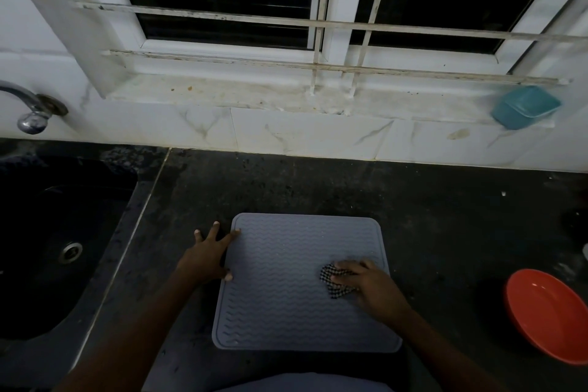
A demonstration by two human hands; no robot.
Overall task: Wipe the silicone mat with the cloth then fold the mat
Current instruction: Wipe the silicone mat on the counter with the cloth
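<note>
A grey silicone mat [286,289] with a wavy ribbed pattern lies flat on the dark counter, near its front edge. My left hand [208,256] rests with fingers spread on the mat's left edge, thumb and forefinger touching the mat. My right hand [366,283] presses a small black-and-white checked cloth [334,285] onto the right part of the mat. Most of the cloth is hidden under the palm and fingers.
A dark sink [47,242] with a drain sits at the left, below a metal tap [31,111]. A red bowl [550,315] stands on the counter [350,188] at the right. A teal container [525,106] rests on the window sill.
</note>
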